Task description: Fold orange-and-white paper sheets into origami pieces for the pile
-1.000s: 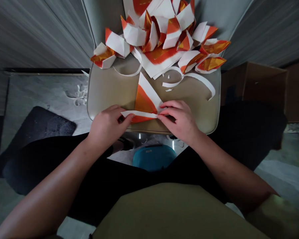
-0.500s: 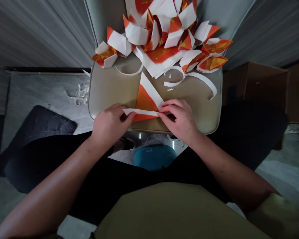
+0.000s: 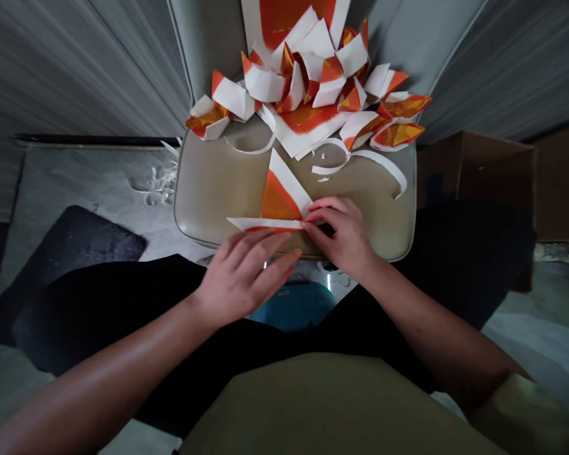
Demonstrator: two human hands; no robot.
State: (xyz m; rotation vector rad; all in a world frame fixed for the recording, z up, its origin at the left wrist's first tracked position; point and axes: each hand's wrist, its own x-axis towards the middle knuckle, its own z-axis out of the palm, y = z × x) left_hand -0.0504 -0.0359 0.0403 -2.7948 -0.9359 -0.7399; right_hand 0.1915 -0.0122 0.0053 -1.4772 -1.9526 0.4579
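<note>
A sheet of orange-and-gold paper with white borders (image 3: 281, 194) lies partly folded near the front edge of the chair seat (image 3: 208, 189). Along its near side runs a narrow white-edged flap. My right hand (image 3: 344, 234) pinches the sheet's right corner between thumb and fingertips. Over the near edge, my left hand (image 3: 246, 272) has its fingers stretched out, holding nothing; its fingertips lie at or just before the flap, and whether they touch it I cannot tell.
Several folded orange-and-white paper pieces (image 3: 265, 83) crowd the back of the seat on flat sheets (image 3: 308, 120). Curled white strips (image 3: 379, 163) lie on the seat. A cardboard box (image 3: 493, 170) stands at right, a blue object (image 3: 296, 306) below, a dark mat (image 3: 85, 240) at left.
My left hand has let go of the flap's left end and moved toward me and right, its fingers spreading. My right hand keeps its pinch at the corner. The view has shifted slightly.
</note>
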